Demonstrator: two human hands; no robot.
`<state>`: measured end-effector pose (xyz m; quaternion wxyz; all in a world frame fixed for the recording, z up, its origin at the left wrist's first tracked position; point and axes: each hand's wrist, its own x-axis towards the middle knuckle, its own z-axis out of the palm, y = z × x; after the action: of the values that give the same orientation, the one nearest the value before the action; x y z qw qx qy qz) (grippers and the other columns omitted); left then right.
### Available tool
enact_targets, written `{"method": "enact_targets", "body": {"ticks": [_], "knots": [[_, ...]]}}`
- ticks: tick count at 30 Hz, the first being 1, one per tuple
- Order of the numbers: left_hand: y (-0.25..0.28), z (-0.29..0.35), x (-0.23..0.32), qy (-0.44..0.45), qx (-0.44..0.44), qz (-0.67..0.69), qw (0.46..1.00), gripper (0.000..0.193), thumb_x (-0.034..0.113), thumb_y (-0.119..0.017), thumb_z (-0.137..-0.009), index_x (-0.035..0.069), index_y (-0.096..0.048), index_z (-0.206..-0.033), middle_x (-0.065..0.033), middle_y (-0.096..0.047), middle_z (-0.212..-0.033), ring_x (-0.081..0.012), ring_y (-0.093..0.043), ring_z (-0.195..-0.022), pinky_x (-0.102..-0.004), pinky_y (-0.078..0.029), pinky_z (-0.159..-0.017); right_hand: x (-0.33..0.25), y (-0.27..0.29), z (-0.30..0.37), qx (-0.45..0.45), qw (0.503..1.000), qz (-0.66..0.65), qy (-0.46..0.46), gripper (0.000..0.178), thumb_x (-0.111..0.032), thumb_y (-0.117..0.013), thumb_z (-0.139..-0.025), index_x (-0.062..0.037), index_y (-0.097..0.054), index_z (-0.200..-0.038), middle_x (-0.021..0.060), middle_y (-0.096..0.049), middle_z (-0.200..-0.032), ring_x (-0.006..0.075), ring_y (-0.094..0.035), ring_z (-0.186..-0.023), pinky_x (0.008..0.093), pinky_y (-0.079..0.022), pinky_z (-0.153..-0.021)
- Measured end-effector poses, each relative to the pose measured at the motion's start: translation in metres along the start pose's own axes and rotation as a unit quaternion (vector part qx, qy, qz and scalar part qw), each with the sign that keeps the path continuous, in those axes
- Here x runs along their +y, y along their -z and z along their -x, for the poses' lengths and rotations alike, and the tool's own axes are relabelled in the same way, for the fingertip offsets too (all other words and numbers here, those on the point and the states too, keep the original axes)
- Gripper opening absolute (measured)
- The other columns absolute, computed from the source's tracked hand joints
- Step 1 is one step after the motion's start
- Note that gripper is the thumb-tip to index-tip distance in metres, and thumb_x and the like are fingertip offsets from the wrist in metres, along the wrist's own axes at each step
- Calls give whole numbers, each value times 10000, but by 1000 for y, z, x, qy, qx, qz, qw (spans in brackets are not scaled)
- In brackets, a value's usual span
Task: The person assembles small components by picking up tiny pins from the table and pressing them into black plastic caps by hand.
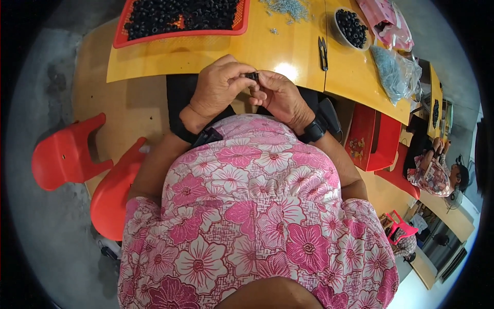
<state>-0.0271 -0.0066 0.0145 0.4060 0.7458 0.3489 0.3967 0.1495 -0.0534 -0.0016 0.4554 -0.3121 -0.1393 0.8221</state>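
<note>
Between the fingertips of both hands is a small black part [251, 76], apparently like the round black pieces on the table. My left hand [218, 85] pinches it from the left side. From the right, my right hand [282, 95] grips it with thumb and fingers. Both hands are held just off the near edge of the yellow table [206, 56], above my lap. Fingers cover most of the part, so its exact shape is hidden. Dark bands with boxy devices sit on both wrists.
A red basket [180, 34] of black rings stands at the far left. Loose small silvery pieces [288, 9], black thread snips [323, 53], a tub of black parts [351, 28] and a clear bag [393, 72] lie to the right. Red chairs [64, 152] stand left; people sit far right.
</note>
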Motion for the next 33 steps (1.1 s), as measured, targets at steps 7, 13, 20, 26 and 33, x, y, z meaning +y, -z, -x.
{"method": "enact_targets", "body": {"ticks": [7,13,20,26,33], "knots": [[1,2,-2,-15,-25,-16,999,212,45,-717,-690,36,-670,-897,-24,-501,-673,-113,-502,-596,-236,-410,-542,-2,1,5,1,999,46,6,266,-243,-550,-915,16,-610,-916,48,-610,-773,144,-591,-654,277,-525,-661],[2,2,-4,-17,-35,-15,999,212,39,-718,-689,47,-678,-897,-13,-473,-661,-102,-475,-584,-228,-401,-541,1,6,5,-11,999,39,-10,265,-240,-554,-912,19,-610,-920,44,-606,-766,134,-583,-666,271,-523,-659],[-1,5,-3,48,-73,34,996,324,167,-659,-814,37,-601,-1105,-21,-550,-789,-86,-497,-634,-219,-435,-598,-3,-9,6,-20,994,95,56,248,-216,-553,-914,24,-602,-955,42,-599,-790,124,-573,-661,231,-493,-661],[-10,6,4,98,-130,83,983,381,262,-533,-915,0,-495,-1188,-88,-598,-909,-129,-591,-779,-248,-475,-690,6,-9,7,41,933,306,184,222,-105,-531,-912,25,-585,-1083,32,-608,-857,73,-536,-676,204,-475,-658],[-15,5,2,94,-129,97,982,319,231,-500,-929,-24,-494,-1121,-133,-599,-912,-177,-606,-799,-274,-480,-716,9,-4,5,78,921,332,189,214,-71,-539,-902,21,-588,-1089,13,-609,-840,55,-541,-674,189,-474,-603]]}}
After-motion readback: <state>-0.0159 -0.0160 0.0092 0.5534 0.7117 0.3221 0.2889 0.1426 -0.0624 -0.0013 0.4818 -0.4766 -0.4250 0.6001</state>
